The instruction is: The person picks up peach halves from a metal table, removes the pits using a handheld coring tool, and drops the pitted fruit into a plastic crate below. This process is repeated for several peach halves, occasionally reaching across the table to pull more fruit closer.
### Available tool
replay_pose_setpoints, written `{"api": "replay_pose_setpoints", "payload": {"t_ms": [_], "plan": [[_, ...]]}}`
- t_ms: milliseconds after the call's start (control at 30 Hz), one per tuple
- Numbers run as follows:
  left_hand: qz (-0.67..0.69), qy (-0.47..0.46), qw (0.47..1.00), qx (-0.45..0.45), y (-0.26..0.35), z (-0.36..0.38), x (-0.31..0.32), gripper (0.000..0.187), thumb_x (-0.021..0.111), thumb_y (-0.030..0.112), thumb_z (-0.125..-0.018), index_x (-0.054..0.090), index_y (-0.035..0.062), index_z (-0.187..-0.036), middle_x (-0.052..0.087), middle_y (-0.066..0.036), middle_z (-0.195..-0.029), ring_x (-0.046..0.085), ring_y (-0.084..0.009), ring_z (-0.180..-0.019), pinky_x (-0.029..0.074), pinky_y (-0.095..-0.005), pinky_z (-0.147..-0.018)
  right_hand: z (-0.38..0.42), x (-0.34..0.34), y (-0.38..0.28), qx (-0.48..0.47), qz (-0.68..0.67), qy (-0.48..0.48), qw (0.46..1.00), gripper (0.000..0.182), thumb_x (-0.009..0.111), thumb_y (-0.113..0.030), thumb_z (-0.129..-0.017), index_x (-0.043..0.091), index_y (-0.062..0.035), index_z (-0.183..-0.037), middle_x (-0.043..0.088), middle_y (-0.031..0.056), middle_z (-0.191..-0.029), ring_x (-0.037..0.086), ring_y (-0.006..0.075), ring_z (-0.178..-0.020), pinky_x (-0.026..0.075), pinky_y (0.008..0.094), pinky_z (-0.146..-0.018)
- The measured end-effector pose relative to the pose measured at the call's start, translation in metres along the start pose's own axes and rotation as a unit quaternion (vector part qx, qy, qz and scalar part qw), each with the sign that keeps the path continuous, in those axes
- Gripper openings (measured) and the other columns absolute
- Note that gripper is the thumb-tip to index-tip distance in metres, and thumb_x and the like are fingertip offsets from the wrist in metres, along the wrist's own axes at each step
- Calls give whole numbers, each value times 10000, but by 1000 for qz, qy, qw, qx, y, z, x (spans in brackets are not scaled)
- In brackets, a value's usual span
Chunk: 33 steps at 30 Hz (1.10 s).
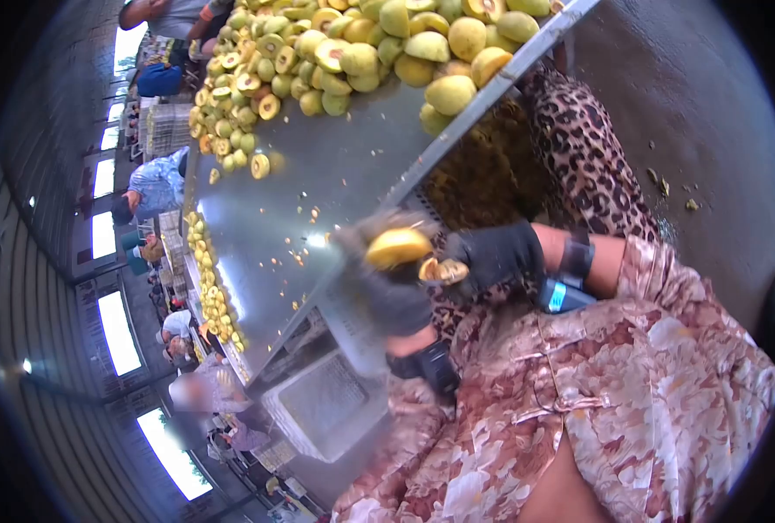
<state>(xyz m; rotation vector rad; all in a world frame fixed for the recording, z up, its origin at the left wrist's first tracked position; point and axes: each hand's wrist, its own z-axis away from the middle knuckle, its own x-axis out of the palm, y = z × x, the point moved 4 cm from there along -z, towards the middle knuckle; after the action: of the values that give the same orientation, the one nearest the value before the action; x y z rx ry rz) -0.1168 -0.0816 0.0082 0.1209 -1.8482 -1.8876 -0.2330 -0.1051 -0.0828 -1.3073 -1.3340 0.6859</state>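
Fruit (398,248), a rounded yellow piece with a smooth, glossy-looking side, sits within the curled, motion-blurred fingers of the gloved left hand (386,283), just beside the metal table's (270,227) edge. Next to it, the dark-gloved right hand (496,254) has bent fingers with a tan, uneven piece (444,271) at their tips, though how firmly they grip it cannot be told.

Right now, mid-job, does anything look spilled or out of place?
Yes: small bits lie strewn on the metal tabletop, apart from the heaped cut fruit. A few scraps also litter the floor near the leopard-print trouser leg, off the work surface.
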Motion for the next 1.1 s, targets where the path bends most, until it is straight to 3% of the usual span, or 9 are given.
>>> {"api": "replay_pose_setpoints", "payload": {"t_ms": [233, 300, 367, 400, 500, 667, 867, 967, 1100], "plan": [[-493, 123, 848, 154, 57, -56, -176, 484, 518, 443, -1074, 684, 4, -1192, 679, -176, -1291, 648, -288, -1199, 583, -386, -909, 20, -32, -11, 121, 256, 211, 935, 180, 726, -110, -841, 616, 10, -765, 573, 48, -624, 539, 94, -614, 467, 337, -597], [-768, -27, 565, 300, 73, -101, -149, 494, 642, 389, -994, 631, 45, -1347, 543, -208, -1462, 478, -334, -1382, 470, -406, -1071, 15, -33, -10, 77, 57, 198, 975, 183, 729, -113, -855, 620, -3, -758, 575, 40, -625, 554, 83, -625, 475, 330, -600], [-754, -57, 586, 291, 64, -152, -109, 586, 745, 275, -903, 593, 81, -1436, 443, -227, -1568, 379, -378, -1479, 380, -426, -1175, 15, -32, -21, 98, -14, 193, 976, 213, 739, -199, -858, 677, -2, -809, 638, 83, -667, 569, 121, -629, 467, 338, -606], [-611, -14, 762, 215, 57, -176, -78, 634, 785, 187, -853, 581, 97, -1447, 410, -229, -1589, 365, -398, -1483, 346, -436, -1197, 16, -32, -21, 111, -10, 199, 974, 216, 732, -205, -871, 679, -3, -816, 642, 99, -670, 577, 149, -618, 469, 349, -610], [-679, -148, 619, 365, 20, -265, -73, 625, 775, 116, -829, 583, 98, -1423, 395, -211, -1591, 371, -394, -1465, 379, -452, -1163, 19, -27, -30, 150, 60, 235, 959, 243, 704, -241, -910, 677, -9, -843, 650, 160, -707, 589, 268, -614, 475, 390, -629], [-682, -183, 640, 302, -29, -306, -85, 573, 791, 108, -811, 616, 82, -1356, 515, -177, -1412, 469, -373, -1344, 409, -452, -1128, 19, -40, -27, 139, 151, 238, 949, 257, 653, -272, -965, 669, -25, -894, 662, 224, -821, 622, 427, -734, 485, 448, -668], [-650, -191, 702, 220, -1, -229, -127, 465, 771, 202, -903, 629, 45, -1316, 605, -114, -1264, 609, -285, -1167, 508, -389, -1037, 16, -29, -26, 118, 25, 289, 950, 209, 676, -220, -952, 670, -24, -879, 663, 197, -773, 577, 279, -631, 487, 399, -655], [-219, -97, 970, -32, 26, -173, -101, 502, 645, 324, -1023, 556, -14, -1382, 619, -141, -1290, 648, -260, -1138, 540, -368, -1015, 16, -36, -28, 56, 8, 312, 948, 202, 689, -199, -941, 664, -8, -878, 662, 185, -748, 573, 195, -628, 493, 381, -653], [-109, -87, 990, -33, 19, -77, -26, 590, 511, 407, -1077, 478, -56, -1441, 639, -172, -1281, 660, -271, -1146, 550, -388, -1009, 7, -24, -21, 8, 107, 336, 936, 215, 690, -195, -942, 664, 11, -889, 673, 181, -753, 577, 159, -645, 500, 370, -661]]}}
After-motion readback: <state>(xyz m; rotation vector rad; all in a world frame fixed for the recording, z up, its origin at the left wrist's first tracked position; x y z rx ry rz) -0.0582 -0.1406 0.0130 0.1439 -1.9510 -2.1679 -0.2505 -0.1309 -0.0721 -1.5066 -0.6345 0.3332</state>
